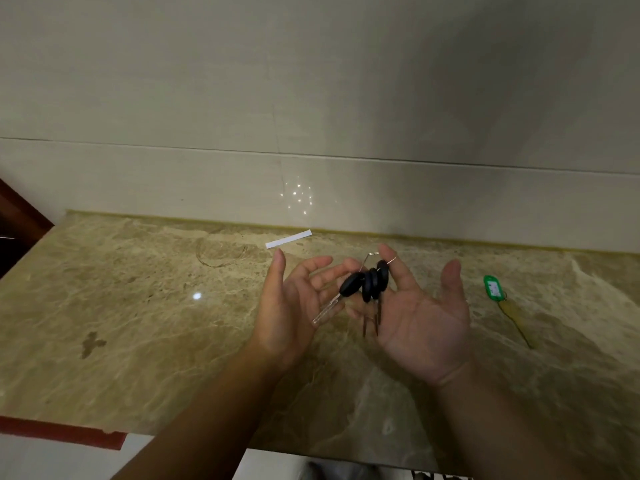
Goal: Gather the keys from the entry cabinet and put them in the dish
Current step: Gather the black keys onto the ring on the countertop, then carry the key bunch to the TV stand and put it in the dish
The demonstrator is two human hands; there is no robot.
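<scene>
Nearly straight fingers (400, 277) of the flat right hand (422, 323) carry the bunch of black-headed metal keys (367, 285); the left hand (287, 306), loosely curled, holds nothing beside it. Right of the bunch, a green plastic key tag (491, 287) lies ungathered on the beige marble desk (138, 323); no dish shows, so much remains.

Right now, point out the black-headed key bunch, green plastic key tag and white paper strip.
key bunch (372, 285): head view, middle black head.
green tag (492, 288): head view, face.
paper strip (289, 238): head view, centre.

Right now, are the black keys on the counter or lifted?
Lifted: the black keys hang from a fingertip of the right hand, blades dangling above the counter, left hand beside them.
</scene>
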